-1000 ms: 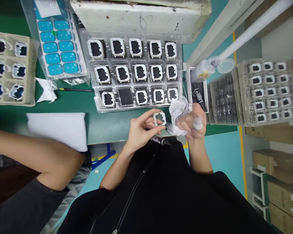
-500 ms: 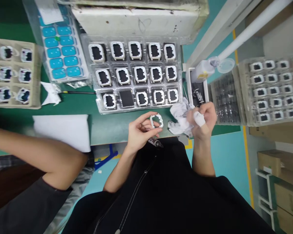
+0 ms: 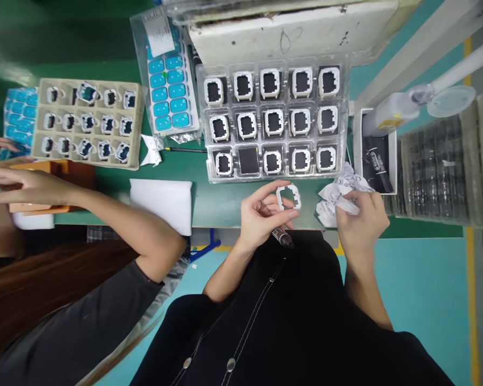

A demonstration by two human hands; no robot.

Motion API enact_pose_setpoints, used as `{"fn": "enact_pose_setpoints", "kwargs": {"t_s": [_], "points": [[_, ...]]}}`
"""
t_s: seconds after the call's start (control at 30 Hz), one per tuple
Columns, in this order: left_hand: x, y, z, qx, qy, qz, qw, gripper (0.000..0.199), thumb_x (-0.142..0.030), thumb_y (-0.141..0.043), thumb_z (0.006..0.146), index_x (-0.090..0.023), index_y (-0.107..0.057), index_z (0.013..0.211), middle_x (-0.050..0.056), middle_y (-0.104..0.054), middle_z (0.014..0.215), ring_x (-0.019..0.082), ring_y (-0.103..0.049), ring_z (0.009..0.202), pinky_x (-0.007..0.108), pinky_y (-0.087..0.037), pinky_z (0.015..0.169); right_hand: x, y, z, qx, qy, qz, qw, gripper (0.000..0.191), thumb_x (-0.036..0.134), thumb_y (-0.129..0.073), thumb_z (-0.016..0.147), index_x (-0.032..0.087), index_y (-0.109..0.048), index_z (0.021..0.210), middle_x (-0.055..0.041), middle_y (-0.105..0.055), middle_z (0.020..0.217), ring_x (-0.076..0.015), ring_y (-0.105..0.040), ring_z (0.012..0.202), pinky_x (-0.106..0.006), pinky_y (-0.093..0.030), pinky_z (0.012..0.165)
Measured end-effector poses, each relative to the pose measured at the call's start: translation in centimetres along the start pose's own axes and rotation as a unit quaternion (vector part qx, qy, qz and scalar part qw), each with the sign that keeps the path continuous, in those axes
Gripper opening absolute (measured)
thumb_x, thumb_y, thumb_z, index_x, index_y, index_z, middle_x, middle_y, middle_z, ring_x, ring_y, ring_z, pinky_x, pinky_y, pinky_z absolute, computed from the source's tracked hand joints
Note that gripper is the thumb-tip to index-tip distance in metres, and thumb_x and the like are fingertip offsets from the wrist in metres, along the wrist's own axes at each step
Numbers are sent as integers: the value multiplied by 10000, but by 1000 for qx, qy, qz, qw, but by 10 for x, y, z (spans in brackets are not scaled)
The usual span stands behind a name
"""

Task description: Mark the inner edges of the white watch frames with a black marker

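My left hand (image 3: pixel 261 217) pinches a white square frame (image 3: pixel 282 198) at the table's front edge. A dark marker (image 3: pixel 283 237) also sticks out from under its palm. My right hand (image 3: pixel 362 220) is closed on a crumpled white cloth (image 3: pixel 329 206) lying on the table. Just beyond them, a clear tray (image 3: pixel 265 178) holds rows of similar white frames on black pads. One slot in its front row shows only a black pad (image 3: pixel 248 161).
At right stand a white box (image 3: pixel 392 185) with markers and a bottle (image 3: pixel 390 113), beside stacked clear trays (image 3: pixel 434 171). Leftward are a folded white sheet (image 3: pixel 163 203), blue parts (image 3: pixel 160 94), a beige tray (image 3: pixel 139 112) and a co-worker's arm (image 3: pixel 116 214).
The view has shifted left, bringing in the co-worker's hands and more of the beige tray. My right hand has lowered onto the cloth; my left still holds the frame and marker.
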State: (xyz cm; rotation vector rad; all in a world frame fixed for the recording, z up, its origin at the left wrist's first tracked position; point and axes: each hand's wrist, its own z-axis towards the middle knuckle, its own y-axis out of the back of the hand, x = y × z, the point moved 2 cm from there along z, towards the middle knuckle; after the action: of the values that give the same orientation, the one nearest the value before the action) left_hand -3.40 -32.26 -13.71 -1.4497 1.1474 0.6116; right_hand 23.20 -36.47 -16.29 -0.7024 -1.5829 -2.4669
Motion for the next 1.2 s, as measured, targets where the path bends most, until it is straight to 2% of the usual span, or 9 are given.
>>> {"fn": "enact_pose_setpoints", "kwargs": {"t_s": [0.1, 0.23, 0.4, 0.53, 0.7, 0.83, 0.97, 1.07, 1.2], "points": [[2, 3, -1, -24, -5, 4, 1000, 768, -506, -1138, 792, -219, -789, 1412, 25, -901, 951, 153, -797, 558, 218, -595, 444, 8, 14, 6, 59, 27, 56, 996, 293, 294, -730, 939, 272, -860, 1200, -68, -732, 1088, -302, -747, 1014, -459, -608, 918], [-2, 12, 0, -61, -40, 39, 997, 773, -521, -1133, 796, -216, -779, 1412, 25, -896, 952, 152, -803, 575, 226, -617, 486, 17, 31, 6, 177, 60, 163, 969, 562, 268, -689, 1001, 322, -774, 1554, -98, -779, 1324, -325, -783, 1218, -501, -660, 1056], [-30, 37, 7, -131, -103, 199, 966, 703, -535, -1022, 946, -237, -746, 1520, 24, -888, 965, 140, -801, 621, 253, -677, 613, 12, 21, -3, 66, 73, 150, 984, 601, 256, -716, 997, 299, -744, 1596, -137, -778, 1430, -344, -802, 1231, -566, -692, 1124], [-51, 57, 18, -112, -92, 318, 937, 664, -433, -911, 1064, -245, -691, 1663, -40, -792, 711, 161, -746, 579, 266, -630, 587, 3, -5, -8, 4, 107, 106, 989, 539, 258, -716, 962, 278, -793, 1494, -139, -796, 1305, -371, -796, 1226, -598, -695, 1106], [-56, 63, 27, -114, -109, 352, 922, 720, -411, -877, 1093, -274, -599, 1743, -46, -792, 690, 168, -676, 502, 282, -540, 506, -4, -17, -9, -29, 106, 106, 988, 492, 273, -730, 957, 247, -780, 1446, -147, -789, 1288, -350, -795, 1158, -549, -691, 1024], [-53, 57, 28, -199, -159, 396, 882, 531, -339, -935, 1031, -268, -688, 1496, -76, -753, 660, 176, -717, 563, 275, -519, 590, -9, -17, -12, -107, 49, 116, 986, 367, 352, -835, 927, 226, -742, 1260, -109, -736, 1131, -274, -728, 894, -470, -664, 813], [-47, 55, 27, -221, -174, 440, 853, 287, -390, -910, 1046, -241, -751, 1234, -67, -749, 663, 154, -663, 557, 275, -483, 638, -9, -19, -11, -119, 69, 108, 985, 167, 313, -817, 969, 268, -722, 1099, -14, -671, 877, -261, -700, 825, -450, -630, 803], [-44, 56, 27, -189, -186, 463, 846, 363, -373, -807, 1120, -208, -784, 1442, -42, -755, 688, 157, -652, 575, 291, -484, 663, -5, -20, -8, -92, 93, 100, 986, 77, 277, -757, 1007, 267, -751, 1084, -19, -696, 862, -252, -707, 808, -435, -619, 792], [-42, 55, 23, -165, -180, 444, 862, 659, -394, -763, 1154, -209, -584, 1761, -53, -748, 686, 156, -609, 554, 293, -483, 644, -3, -18, -5, -98, 128, 98, 982, 118, 245, -776, 1017, 251, -782, 1135, -31, -736, 896, -237, -716, 795, -408, -630, 770]]}}
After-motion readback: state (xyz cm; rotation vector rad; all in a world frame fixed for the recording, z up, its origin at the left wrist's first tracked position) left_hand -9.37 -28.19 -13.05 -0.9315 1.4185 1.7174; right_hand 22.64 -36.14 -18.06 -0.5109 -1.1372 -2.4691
